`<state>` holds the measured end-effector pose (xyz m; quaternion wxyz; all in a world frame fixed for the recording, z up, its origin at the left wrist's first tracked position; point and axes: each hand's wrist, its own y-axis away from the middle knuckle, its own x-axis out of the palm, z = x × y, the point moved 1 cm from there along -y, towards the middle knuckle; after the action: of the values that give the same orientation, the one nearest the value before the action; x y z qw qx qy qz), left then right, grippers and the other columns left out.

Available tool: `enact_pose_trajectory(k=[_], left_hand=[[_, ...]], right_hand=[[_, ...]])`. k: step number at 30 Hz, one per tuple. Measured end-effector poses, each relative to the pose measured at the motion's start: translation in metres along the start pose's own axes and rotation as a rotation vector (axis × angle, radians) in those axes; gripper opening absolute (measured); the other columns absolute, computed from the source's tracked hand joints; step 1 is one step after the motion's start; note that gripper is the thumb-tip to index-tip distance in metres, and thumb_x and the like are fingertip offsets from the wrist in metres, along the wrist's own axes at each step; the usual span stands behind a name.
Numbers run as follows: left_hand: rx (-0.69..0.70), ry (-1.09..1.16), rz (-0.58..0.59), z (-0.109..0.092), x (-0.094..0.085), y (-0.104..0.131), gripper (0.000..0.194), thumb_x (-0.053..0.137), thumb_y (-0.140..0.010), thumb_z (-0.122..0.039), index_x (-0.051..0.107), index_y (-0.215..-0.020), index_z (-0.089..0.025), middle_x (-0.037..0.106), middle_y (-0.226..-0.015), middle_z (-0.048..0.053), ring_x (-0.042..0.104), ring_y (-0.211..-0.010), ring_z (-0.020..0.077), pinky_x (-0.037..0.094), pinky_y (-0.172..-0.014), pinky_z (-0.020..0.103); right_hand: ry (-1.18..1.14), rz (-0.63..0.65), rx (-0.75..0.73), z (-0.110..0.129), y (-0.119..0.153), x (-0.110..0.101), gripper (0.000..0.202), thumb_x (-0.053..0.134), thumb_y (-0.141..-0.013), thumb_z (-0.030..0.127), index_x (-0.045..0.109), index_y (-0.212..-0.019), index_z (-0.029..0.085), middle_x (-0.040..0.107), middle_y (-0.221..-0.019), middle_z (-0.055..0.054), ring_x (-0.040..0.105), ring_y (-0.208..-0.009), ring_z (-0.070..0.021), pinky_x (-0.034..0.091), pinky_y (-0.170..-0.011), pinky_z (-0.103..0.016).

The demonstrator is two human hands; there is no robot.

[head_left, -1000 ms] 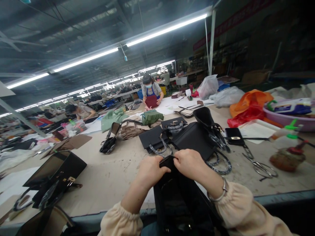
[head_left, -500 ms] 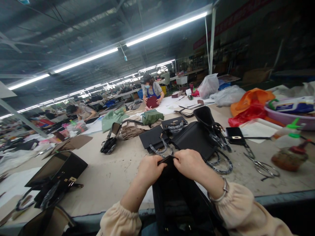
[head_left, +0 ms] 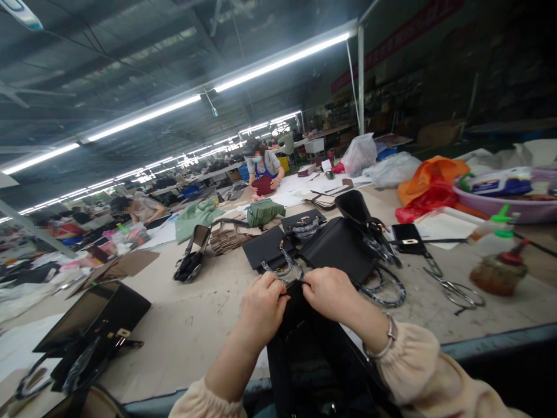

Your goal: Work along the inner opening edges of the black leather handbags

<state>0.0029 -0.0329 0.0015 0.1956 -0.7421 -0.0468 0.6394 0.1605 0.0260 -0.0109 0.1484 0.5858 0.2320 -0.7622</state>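
Left hand (head_left: 261, 310) has curled in tighter; now it and the right hand (head_left: 333, 293), close together, pinch the black bag (head_left: 299, 328) at the table's (head_left: 204, 331) near edge. Matched, gentle pressure suits that rim.

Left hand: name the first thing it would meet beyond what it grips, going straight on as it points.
Past the black piece in its grip, the left hand would probably meet the plastic-wrapped handle by the black bag ahead, though depth is unclear.
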Motion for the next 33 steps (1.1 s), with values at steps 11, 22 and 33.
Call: enact_pose_trajectory(k=[11, 22, 33], left_hand=[[0.105, 0.012, -0.007, 0.003, 0.005, -0.002, 0.007, 0.059, -0.080, -0.017, 0.064, -0.075, -0.020, 0.056, -0.083, 0.002, 0.054, -0.082, 0.0174, 0.042, -0.091, 0.039], [0.068, 0.282, -0.068, 0.007, 0.010, 0.001, 0.011, 0.062, -0.076, -0.013, 0.060, -0.085, -0.019, 0.053, -0.094, 0.003, 0.055, -0.086, 0.0158, 0.047, -0.078, 0.028], [0.095, 0.002, -0.092, 0.006, 0.001, 0.004, 0.007, 0.061, -0.077, -0.018, 0.057, -0.083, -0.020, 0.055, -0.096, 0.003, 0.054, -0.094, 0.0198, 0.033, -0.104, 0.049]], right_hand=[[-0.024, 0.011, 0.030, 0.001, 0.001, -0.001, 0.031, 0.040, -0.085, 0.028, 0.070, -0.081, 0.020, 0.072, -0.086, -0.009, 0.066, -0.082, -0.0218, 0.043, -0.069, -0.029], [-0.029, 0.026, 0.032, -0.001, 0.000, 0.001, 0.031, 0.040, -0.085, 0.029, 0.070, -0.081, 0.020, 0.072, -0.086, -0.009, 0.065, -0.082, -0.0206, 0.042, -0.070, -0.028], [-0.031, 0.018, 0.028, 0.002, 0.001, 0.000, 0.031, 0.040, -0.085, 0.028, 0.070, -0.080, 0.020, 0.072, -0.084, -0.009, 0.066, -0.081, -0.0214, 0.043, -0.069, -0.029]])
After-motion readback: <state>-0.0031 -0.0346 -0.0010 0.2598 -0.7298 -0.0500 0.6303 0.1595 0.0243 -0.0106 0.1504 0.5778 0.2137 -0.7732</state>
